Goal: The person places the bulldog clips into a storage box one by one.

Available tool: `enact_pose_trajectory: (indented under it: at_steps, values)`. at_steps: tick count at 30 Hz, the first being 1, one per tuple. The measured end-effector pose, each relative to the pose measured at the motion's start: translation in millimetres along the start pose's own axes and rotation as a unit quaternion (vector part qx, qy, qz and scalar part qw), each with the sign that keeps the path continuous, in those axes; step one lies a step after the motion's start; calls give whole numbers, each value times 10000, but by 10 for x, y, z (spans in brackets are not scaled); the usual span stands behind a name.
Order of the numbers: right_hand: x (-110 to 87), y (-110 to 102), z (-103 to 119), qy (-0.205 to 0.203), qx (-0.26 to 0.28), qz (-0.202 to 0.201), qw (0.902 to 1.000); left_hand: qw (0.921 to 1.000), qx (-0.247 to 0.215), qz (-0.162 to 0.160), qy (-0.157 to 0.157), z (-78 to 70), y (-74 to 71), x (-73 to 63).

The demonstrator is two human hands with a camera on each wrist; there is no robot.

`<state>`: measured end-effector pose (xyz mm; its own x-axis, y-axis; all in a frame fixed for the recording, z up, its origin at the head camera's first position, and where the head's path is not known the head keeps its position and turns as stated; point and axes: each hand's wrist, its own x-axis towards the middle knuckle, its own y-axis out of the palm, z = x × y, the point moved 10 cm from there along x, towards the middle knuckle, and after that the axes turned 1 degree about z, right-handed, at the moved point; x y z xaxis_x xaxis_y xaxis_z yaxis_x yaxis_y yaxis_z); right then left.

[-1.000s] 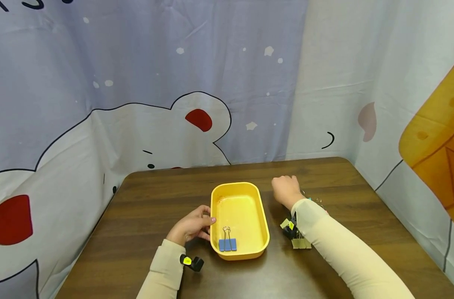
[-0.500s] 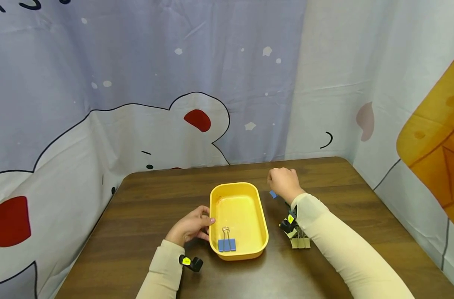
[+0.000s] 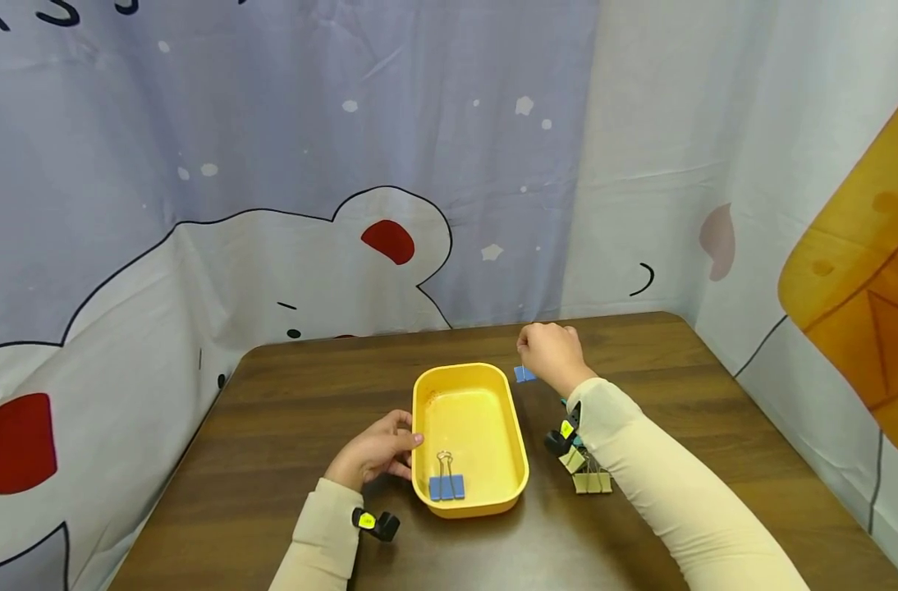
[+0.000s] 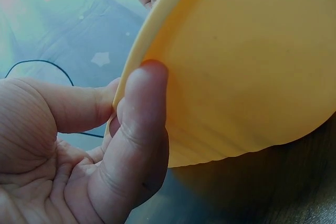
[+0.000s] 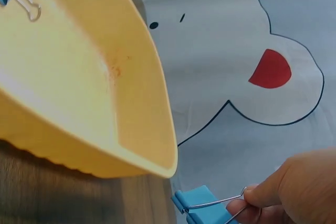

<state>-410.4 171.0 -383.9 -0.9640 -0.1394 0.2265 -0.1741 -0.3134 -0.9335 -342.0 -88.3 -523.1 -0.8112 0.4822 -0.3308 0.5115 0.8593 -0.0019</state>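
A yellow plastic tray (image 3: 473,427) stands mid-table, and one blue binder clip (image 3: 446,487) lies in its near left corner. My left hand (image 3: 375,450) grips the tray's left rim; in the left wrist view the thumb (image 4: 84,106) and fingers (image 4: 139,124) pinch the wall. Beyond the tray's far right corner, my right hand (image 3: 552,355) holds a second blue binder clip (image 3: 524,374). In the right wrist view thumb and fingers pinch that clip (image 5: 202,203) by its wire handles, its body hanging outside the tray.
Pale yellow binder clips (image 3: 593,483) lie on the table right of the tray, partly hidden under the right forearm (image 3: 656,460). A printed curtain (image 3: 508,164) hangs behind the wooden table (image 3: 294,394). Wrist cameras sit on both sleeves.
My right hand has moved left and slightly away, toward the tray's far corner. A blue clip in its fingers has come into sight. The left hand keeps its grip on the tray.
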Motion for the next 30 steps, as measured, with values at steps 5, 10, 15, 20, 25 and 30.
enact_pose_trajectory:
  at_steps: [5, 10, 15, 20, 25, 30]
  values:
    - [0, -47, 72, 40, 36, -36, 10000, 10000, -1, 11, 13, -2, 9, -2]
    - [-5, -84, 172, 30, 74, -60, 10000, 10000, 41, 3, 0, 13, 8, -5]
    - [-40, -143, 320, -91, 164, -106, 9998, 10000, 65, 15, -16, 10, 8, 7]
    - [-75, -163, 479, -227, 217, -103, 9995, 9999, 103, 24, 11, -36, 14, 9]
    - [-122, -101, 628, -311, 410, 24, 9987, 9999, 108, 21, 35, -36, 23, 6]
    - [-169, 11, 770, -367, 781, 287, 9959, 9999, 68, 28, 85, -21, 15, -2]
